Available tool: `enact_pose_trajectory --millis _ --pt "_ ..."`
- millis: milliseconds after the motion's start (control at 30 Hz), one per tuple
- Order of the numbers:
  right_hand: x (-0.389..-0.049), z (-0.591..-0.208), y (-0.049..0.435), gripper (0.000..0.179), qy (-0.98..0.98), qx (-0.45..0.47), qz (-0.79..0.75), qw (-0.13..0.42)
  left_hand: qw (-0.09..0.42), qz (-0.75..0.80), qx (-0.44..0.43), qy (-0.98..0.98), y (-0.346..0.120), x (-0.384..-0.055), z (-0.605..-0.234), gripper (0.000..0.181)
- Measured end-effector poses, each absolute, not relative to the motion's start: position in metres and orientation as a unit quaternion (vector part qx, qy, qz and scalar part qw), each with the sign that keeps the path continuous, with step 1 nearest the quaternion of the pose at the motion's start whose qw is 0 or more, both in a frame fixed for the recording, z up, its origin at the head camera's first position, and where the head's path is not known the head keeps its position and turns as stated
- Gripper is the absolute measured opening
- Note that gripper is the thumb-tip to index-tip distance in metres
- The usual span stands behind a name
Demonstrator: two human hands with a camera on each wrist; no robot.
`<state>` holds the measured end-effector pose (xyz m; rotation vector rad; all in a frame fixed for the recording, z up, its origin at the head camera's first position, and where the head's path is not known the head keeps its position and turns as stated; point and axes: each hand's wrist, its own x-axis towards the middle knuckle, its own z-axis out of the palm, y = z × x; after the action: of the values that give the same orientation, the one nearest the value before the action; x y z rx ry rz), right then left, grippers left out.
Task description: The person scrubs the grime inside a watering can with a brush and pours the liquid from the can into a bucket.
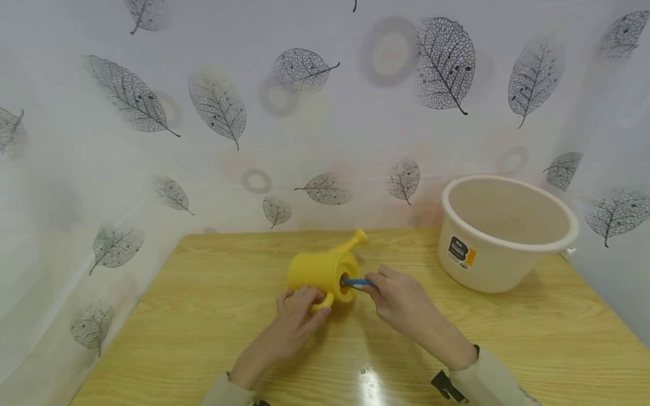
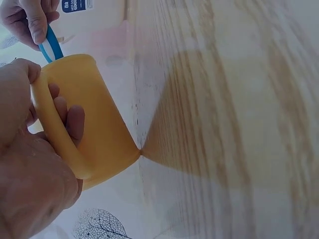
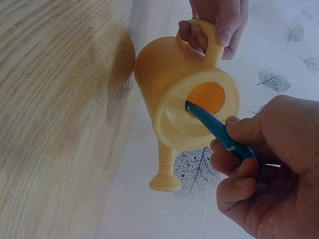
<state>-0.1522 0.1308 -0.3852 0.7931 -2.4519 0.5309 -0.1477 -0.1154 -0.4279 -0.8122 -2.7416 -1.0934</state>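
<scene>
A yellow watering can [image 1: 312,269] is tipped over, its round opening facing right and its spout [image 1: 350,243] pointing up and away. The fingers of my left hand [image 1: 299,316] curl through the can's handle [image 2: 52,119] and grip it. In the left wrist view the can's lower edge meets the tabletop. My right hand [image 1: 401,296] pinches a slim blue-and-white handle [image 3: 217,128] between thumb and fingers. The far end of this handle goes into the can's opening [image 3: 207,97], so the tool's head is hidden inside.
A large cream-coloured bucket [image 1: 487,270] with a label stands at the right rear of the wooden table [image 1: 203,304]. Behind the table's far edge hangs a pale curtain [image 1: 325,129] printed with dark leaves, which also runs along both sides.
</scene>
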Motion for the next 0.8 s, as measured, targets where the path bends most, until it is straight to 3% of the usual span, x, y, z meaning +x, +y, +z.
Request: enact_pose_trajectory --millis 233,533,800 --pt "-0.152 -0.386 0.132 0.011 -0.899 0.296 0.196 0.257 0.065 -0.327 -0.248 -0.909 -0.110 -0.148 -0.430 0.013" --pt "-0.152 -0.386 0.132 0.011 -0.903 0.292 0.196 0.248 0.137 -0.242 -0.236 -0.931 -0.101 -0.147 -0.428 0.022" --pt "-0.151 -0.386 0.132 0.013 -0.904 0.291 0.194 0.245 0.130 -0.226 -0.241 -0.935 -0.099 -0.144 -0.425 0.027"
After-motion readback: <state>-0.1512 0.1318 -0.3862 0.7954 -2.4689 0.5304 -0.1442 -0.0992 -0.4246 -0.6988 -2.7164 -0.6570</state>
